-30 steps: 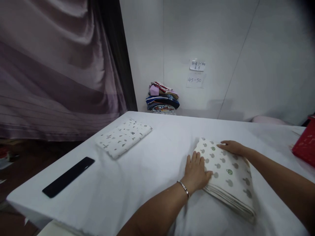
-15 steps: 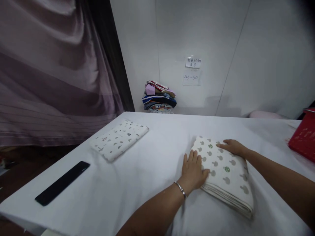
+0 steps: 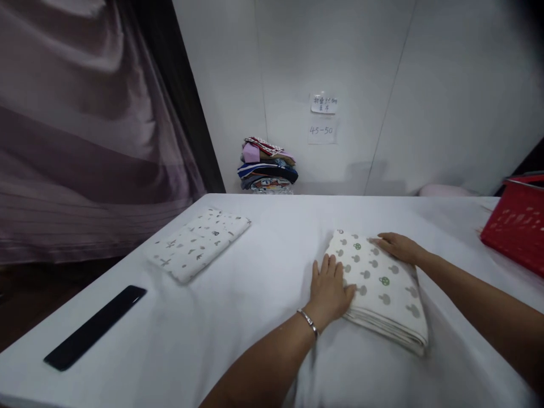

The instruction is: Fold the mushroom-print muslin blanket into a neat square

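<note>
A folded white cloth (image 3: 374,277) with grey and green prints lies on the right half of the white table, its layered edge facing me. My left hand (image 3: 329,289), with a silver bracelet at the wrist, rests spread along the cloth's left edge, thumb on its top. My right hand (image 3: 397,247) lies over the far right edge, its fingertips on the top and its fingers close together. Neither hand lifts the cloth.
Another folded white cloth (image 3: 199,242) with small prints lies at the left of the table (image 3: 246,317). Nearer is a long black object (image 3: 96,327). A red basket (image 3: 516,224) stands at the right. Beyond the far edge is a pile of folded fabrics (image 3: 267,165).
The whole view has shifted slightly. Both hands remain at the printed cloth's edges, with only small changes in their pose.
</note>
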`<state>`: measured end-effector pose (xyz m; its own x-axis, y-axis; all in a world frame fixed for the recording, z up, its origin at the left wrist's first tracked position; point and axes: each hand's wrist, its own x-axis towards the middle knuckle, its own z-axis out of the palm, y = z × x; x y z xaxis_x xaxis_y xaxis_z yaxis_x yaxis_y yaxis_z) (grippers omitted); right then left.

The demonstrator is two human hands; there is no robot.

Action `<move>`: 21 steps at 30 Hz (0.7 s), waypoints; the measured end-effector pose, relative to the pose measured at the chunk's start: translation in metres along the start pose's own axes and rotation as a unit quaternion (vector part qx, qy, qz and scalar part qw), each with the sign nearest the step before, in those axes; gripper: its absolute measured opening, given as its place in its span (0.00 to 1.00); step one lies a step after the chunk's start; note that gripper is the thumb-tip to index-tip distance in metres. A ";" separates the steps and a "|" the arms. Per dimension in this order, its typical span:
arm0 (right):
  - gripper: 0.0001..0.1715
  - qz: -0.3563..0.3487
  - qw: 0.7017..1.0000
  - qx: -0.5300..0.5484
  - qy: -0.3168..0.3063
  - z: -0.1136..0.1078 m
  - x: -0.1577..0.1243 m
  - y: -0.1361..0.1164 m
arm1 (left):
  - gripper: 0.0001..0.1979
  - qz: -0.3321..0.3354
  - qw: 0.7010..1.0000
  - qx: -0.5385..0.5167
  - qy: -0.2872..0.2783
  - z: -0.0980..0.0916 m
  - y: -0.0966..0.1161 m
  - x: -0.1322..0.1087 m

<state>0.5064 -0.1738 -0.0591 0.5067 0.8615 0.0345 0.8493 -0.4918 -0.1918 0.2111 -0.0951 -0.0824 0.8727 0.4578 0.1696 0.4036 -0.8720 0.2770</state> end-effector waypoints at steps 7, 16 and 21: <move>0.39 -0.038 0.998 -0.029 0.028 0.029 -0.075 -0.028 | 0.30 0.012 0.999 0.015 0.032 0.000 0.001 0.001; 0.39 -0.052 0.998 -0.016 -0.004 0.025 -0.125 -0.067 | 0.28 0.018 0.999 0.032 0.026 -0.002 0.000 0.002; 0.38 -0.101 0.995 0.008 -0.022 0.032 -0.156 -0.088 | 0.28 0.022 0.999 0.039 0.026 -0.003 0.001 0.001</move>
<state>0.3481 -0.2609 -0.0788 0.3179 0.9476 0.0310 0.9308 -0.3056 -0.2007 0.2114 -0.0956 -0.0790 0.8753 0.4258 0.2292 0.3874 -0.9011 0.1947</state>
